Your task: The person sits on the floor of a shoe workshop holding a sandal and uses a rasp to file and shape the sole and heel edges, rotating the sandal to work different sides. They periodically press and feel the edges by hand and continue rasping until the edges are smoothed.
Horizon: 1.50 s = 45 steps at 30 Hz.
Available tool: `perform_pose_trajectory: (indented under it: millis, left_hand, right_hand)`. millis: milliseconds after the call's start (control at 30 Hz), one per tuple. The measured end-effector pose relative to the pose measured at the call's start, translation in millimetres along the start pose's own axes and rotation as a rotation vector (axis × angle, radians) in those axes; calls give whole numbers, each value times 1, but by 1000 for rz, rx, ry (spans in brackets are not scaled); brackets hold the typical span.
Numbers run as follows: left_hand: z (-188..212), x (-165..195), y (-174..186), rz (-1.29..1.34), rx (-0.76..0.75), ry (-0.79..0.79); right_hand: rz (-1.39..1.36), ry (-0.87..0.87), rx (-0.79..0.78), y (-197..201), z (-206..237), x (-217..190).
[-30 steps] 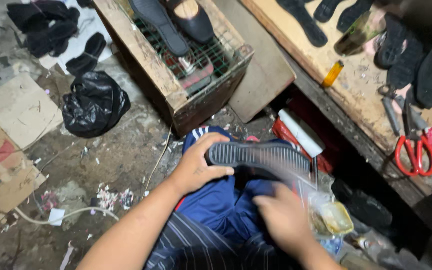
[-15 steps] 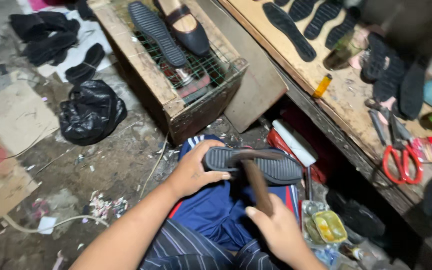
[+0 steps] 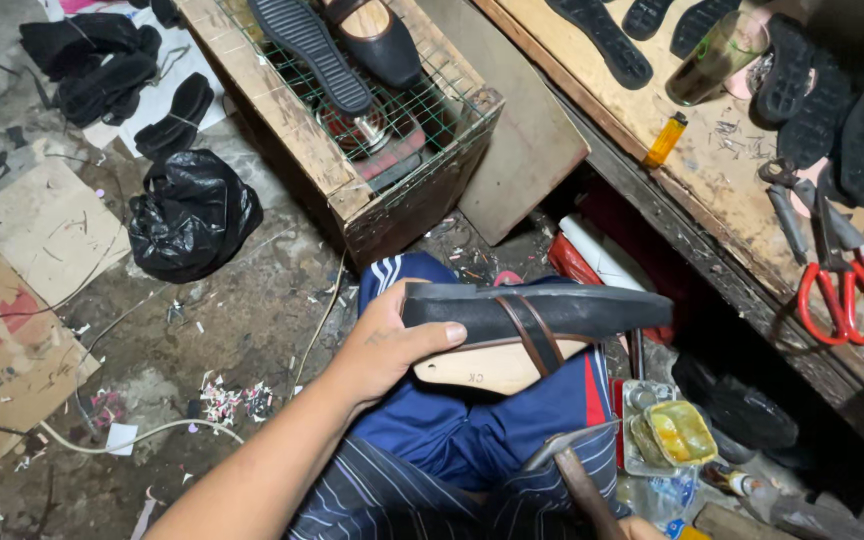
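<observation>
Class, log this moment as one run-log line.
left hand: grips shoe on wooden last, sole up | right hand: mostly hidden at the picture's edge, holds hammer low | lap: blue cloth

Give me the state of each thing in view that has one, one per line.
Left hand: gripping the shoe, held sideways on the lap.
Right hand: barely in frame, holding the hammer.
Scissors: shut, lying on the bench.
Glass: upright.
Black bag: tied, on the floor.

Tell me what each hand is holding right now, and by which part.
The left hand grips the black shoe on its wooden last at its left end. The right hand, barely visible, holds a hammer by its handle.
</observation>
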<state>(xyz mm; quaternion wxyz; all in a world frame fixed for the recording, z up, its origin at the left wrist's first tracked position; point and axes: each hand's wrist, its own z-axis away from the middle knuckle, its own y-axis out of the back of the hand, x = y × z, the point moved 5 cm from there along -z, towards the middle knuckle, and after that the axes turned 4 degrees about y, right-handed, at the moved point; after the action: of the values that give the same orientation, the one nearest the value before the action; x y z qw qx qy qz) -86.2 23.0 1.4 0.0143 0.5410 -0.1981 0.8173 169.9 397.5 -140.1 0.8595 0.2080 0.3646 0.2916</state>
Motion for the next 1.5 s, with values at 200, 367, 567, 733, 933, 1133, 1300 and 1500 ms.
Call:
perform_pose_trajectory:
  millis: [200,367,567,733,933,1133,1300,1500]
  left_hand:
    - [13,25,-18,-4,-114,-60]
    - [27,45,-26,-91,-149,-62]
    - [37,67,-25,-250,-147,-57]
    - [41,96,-24,-153,-163,-104]
    - [39,141,-18,-428,-235,-60]
    - [25,127,-27,-523,-337,-42]
    - [14,111,-20,-463,-324,-66]
    - [13,108,-5,-555,-302,-110]
  right_hand:
    - [-39,188,184,55,-20,-28]
    - [-583,489,343,90,-25,-66]
    - [-630,455,270,63,-43,-50]
    - [-621,508,80,35,-53,-47]
    - [-366,732,192,47,-15,-130]
    - [-659,668,-58,49,-2,-271]
    - [-857,763,-159,45,-20,-344]
    - [-738,715,-89,36,-34,-359]
